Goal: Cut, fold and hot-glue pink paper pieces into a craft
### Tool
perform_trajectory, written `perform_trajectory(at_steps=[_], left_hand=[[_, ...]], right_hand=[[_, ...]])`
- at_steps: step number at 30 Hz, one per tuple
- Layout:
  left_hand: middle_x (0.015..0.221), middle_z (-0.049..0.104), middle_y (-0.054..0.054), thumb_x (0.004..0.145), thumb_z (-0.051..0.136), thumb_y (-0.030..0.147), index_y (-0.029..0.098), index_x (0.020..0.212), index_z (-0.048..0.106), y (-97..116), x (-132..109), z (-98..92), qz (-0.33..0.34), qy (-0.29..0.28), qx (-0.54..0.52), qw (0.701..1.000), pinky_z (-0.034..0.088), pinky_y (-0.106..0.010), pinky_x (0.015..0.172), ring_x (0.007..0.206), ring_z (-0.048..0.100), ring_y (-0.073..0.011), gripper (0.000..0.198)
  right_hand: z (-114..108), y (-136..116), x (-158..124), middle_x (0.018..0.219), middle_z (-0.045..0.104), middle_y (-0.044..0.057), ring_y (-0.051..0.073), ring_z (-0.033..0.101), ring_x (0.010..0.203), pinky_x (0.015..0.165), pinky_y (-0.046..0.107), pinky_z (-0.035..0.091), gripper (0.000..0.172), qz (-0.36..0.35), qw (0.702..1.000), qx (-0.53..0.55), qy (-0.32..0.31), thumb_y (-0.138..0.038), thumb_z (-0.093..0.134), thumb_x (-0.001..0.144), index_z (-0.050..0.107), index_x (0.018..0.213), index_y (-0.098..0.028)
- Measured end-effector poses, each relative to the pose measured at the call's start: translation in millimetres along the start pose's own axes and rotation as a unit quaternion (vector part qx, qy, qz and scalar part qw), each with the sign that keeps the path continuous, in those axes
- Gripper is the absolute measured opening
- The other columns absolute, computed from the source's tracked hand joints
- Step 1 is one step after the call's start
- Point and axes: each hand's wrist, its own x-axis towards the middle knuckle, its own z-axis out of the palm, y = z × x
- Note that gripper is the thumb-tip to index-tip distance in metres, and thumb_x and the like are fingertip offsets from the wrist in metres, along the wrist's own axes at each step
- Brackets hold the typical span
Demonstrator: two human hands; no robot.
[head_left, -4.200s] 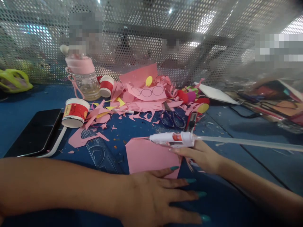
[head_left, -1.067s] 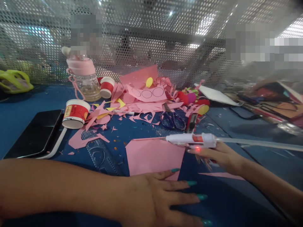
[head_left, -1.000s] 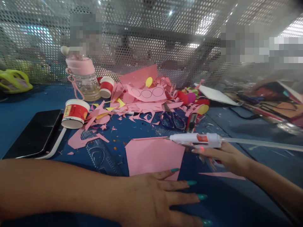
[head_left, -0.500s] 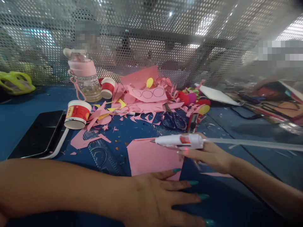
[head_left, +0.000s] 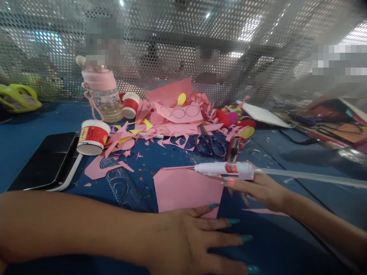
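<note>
A sheet of pink paper (head_left: 186, 191) lies on the blue table, with a narrow folded strip along its far edge. Flat across its near edge rests my left hand (head_left: 197, 240), fingers spread, pressing on the paper and the table. My right hand (head_left: 258, 189) is wrapped round a white glue gun (head_left: 225, 170), whose metal tip points left at the far edge of the sheet. A long clear glue stick (head_left: 309, 178) sticks out of the gun's back end. A red light glows on the gun's underside.
Behind the sheet lie scissors (head_left: 210, 145), a box cutter (head_left: 233, 149) and heaped pink paper scraps (head_left: 177, 128). To the left are a blue stencil ruler (head_left: 126, 189), a phone (head_left: 43, 160), paper cups (head_left: 93, 137) and a water bottle (head_left: 104, 95). A perforated metal panel (head_left: 177, 38) stands behind.
My right hand has moved the glue gun a little to the right along the paper's far edge. My left hand has stayed in place on the sheet.
</note>
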Motion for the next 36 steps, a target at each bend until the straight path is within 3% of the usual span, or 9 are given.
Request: perform_trajectory(at_steps=[10,14,18,22,25,28,30,33,36], left_hand=[[0.151,0.02,-0.005,0.091,0.038,0.031,0.019,0.139,0.034,1,-1,-1.1,-0.012,-0.026,-0.032,0.999,0.003,-0.04,0.114,0.139,0.01,-0.0198,0.049],[0.151,0.02,-0.002,0.093,0.035,0.031,0.024,0.138,0.037,1,-1,-7.1,-0.013,-0.017,-0.031,0.999,0.005,-0.037,0.114,0.139,0.012,-0.0178,0.046],[0.151,0.021,0.001,0.092,0.035,0.032,0.027,0.134,0.042,-2,-5,-15.1,0.019,-0.012,-0.006,1.0,0.013,-0.038,0.114,0.138,0.015,-0.0191,0.043],[0.147,0.032,0.004,0.091,0.035,0.033,0.027,0.133,0.044,-4,-6,-16.3,0.057,-0.005,0.042,0.997,0.026,-0.036,0.111,0.136,0.024,-0.0177,0.043],[0.131,0.053,-0.005,0.09,0.035,0.03,0.017,0.125,0.052,-2,-3,-13.7,0.059,0.077,0.074,0.993,0.041,-0.035,0.102,0.123,0.047,-0.0197,0.04],[0.09,0.071,-0.01,0.088,0.036,0.022,0.01,0.094,0.062,1,-1,-13.8,-0.013,0.248,0.105,0.963,0.052,-0.029,0.086,0.089,0.066,-0.0183,0.03],[0.087,0.07,-0.013,0.085,0.038,0.018,0.008,0.093,0.059,-1,0,-14.2,-0.087,0.32,0.167,0.928,0.054,-0.032,0.083,0.087,0.067,-0.0198,0.024],[0.112,0.061,-0.025,0.085,0.041,0.024,-0.001,0.118,0.044,-8,1,-8.7,-0.227,0.301,0.273,0.885,0.048,-0.044,0.092,0.111,0.056,-0.029,0.041],[0.123,0.051,-0.032,0.085,0.042,0.041,-0.007,0.127,0.03,-15,4,2.8,-0.324,0.243,0.294,0.866,0.043,-0.049,0.096,0.12,0.047,-0.0362,0.066]], right_hand=[[-25,15,-20,0.046,0.044,-0.002,0.013,0.038,0.045,0.041,0.026,0.031,0.024,0.042,0.997,0.046,0.04,-0.045,0.063,0.065,0.062,0.068,-0.021],[-33,19,-21,0.052,0.045,-0.001,0.016,0.043,0.048,0.044,0.03,0.036,0.021,0.001,0.989,-0.086,0.122,-0.043,0.053,0.072,0.054,0.073,-0.023],[-37,30,-24,0.075,0.055,0.007,0.023,0.056,0.064,0.055,0.035,0.042,0.012,-0.124,0.91,-0.356,0.17,-0.034,0.042,0.077,0.045,0.076,-0.022],[-25,43,-31,0.083,0.055,0.01,0.026,0.06,0.064,0.049,0.035,0.043,0.015,-0.025,0.818,-0.536,0.208,-0.032,0.038,0.078,0.044,0.082,-0.019],[-15,51,-31,0.081,0.052,0.009,0.025,0.06,0.066,0.053,0.034,0.048,0.016,-0.022,0.803,-0.55,0.228,-0.032,0.04,0.079,0.045,0.082,-0.017],[-12,50,-31,0.086,0.052,0.014,0.028,0.058,0.079,0.067,0.038,0.05,0.019,-0.056,0.806,-0.531,0.255,-0.027,0.043,0.078,0.048,0.088,-0.011],[-12,41,-33,0.097,0.052,0.022,0.035,0.054,0.092,0.072,0.046,0.05,0.03,-0.069,0.801,-0.52,0.289,-0.025,0.045,0.076,0.048,0.098,-0.005],[-9,17,-38,0.113,0.048,0.03,0.042,0.044,0.11,0.085,0.057,0.043,0.043,-0.117,0.807,-0.47,0.338,-0.02,0.045,0.075,0.043,0.113,0.002],[2,-8,-39,0.131,0.041,0.027,0.034,0.032,0.128,0.103,0.053,0.033,0.057,-0.225,0.858,-0.354,0.297,-0.009,0.04,0.074,0.031,0.129,0.0]])
